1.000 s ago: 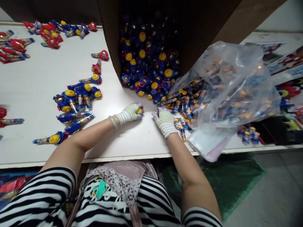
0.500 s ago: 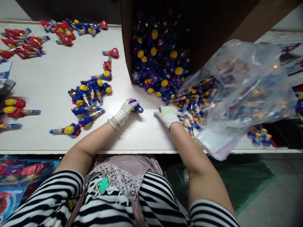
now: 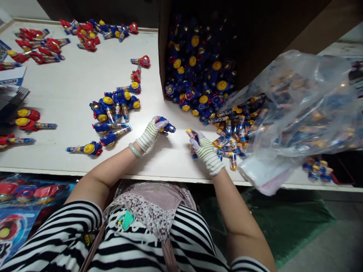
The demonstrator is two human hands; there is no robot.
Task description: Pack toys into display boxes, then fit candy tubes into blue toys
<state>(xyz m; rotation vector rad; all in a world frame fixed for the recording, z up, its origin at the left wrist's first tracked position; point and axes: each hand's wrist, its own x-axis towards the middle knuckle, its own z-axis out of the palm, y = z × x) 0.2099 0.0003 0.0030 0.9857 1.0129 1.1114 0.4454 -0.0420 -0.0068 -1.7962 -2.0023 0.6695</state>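
My left hand (image 3: 153, 132), in a striped glove, is closed round a blue toy (image 3: 169, 127) whose silvery end points right. A small tube with a yellow cap (image 3: 190, 133) is in the fingers of my right hand (image 3: 206, 150), also gloved. Another tube (image 3: 193, 152) lies at or under those fingers; whether it is gripped is unclear. Just right of my right hand spreads a heap of small tubes (image 3: 241, 130). To the left of my left hand lie several blue toys with tubes attached (image 3: 109, 138).
A cardboard box (image 3: 162, 53) with many blue toys stands at the back. A clear plastic bag (image 3: 306, 109) of tubes lies on the right. Red toys (image 3: 53, 44) lie at the back left of the white table (image 3: 76, 71).
My right hand has closed on a tube from the heap at its side. My left hand still holds the blue toy, now turned slightly. The view has shifted a little.
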